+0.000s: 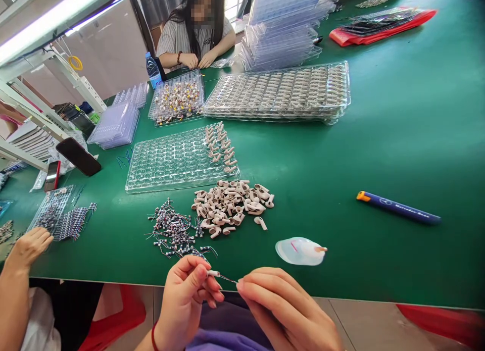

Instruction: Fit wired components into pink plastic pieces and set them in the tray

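My left hand (189, 288) is closed in a pinch on a beige earbud shell; its pale stem (213, 273) shows past the fingertips. From the stem a thin dark wire (228, 279) runs to my right hand (288, 305), whose fingertips are pressed together on the wire's end. Both hands are at the table's front edge. Beyond my left hand lies a pile of small dark-and-white parts with wire leads (176, 230). A heap of beige earbud shells (231, 202) adjoins it. A translucent, flattened container (299, 251) with an orange-brown tip lies beyond my right hand.
A clear tray (166, 156) holds shells at its right end. Filled trays (280, 93) and a tray of small parts (178, 98) stand behind. A blue pen-shaped tool (397, 208) lies right. A co-worker's hand (30, 245) is left; another person (197, 33) sits opposite.
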`<state>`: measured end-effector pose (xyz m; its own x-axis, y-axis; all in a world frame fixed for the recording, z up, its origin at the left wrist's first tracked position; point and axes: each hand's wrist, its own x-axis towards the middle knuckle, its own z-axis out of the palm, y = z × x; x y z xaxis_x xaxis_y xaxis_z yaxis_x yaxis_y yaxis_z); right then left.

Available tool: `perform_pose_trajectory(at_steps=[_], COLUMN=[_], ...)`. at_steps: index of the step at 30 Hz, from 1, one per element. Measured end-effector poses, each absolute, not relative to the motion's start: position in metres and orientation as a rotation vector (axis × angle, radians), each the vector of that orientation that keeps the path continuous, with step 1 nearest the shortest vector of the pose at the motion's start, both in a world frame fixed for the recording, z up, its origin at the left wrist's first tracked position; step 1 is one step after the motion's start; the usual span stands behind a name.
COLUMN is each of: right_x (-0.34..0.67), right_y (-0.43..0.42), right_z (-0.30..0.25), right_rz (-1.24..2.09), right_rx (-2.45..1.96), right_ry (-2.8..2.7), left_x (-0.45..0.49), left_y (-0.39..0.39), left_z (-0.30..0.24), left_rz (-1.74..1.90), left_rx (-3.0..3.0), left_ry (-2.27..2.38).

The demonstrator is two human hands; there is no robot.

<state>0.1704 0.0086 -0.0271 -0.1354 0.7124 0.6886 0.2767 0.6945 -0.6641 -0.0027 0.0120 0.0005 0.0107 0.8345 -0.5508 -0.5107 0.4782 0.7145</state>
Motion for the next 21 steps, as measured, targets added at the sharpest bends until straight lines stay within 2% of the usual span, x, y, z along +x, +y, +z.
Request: perform_pose_trajectory(at_steps=[12, 21], right_x=[0.1704, 0.1743], right_y=[0.0122, 0.0157], right_z=[-0.0229, -0.0206], right_rz=[0.473, 0.745], right_rx=[-0.802, -0.848], right_ry=[-1.722, -1.680], left_x=[-0.0018, -0.0066], left_y=[0.0102, 0.0048], left_z=[-0.0008, -0.0037], left_rz=[1.111, 1.098], left_rx=[0.434, 0.714], left_ry=[1.172, 1.189])
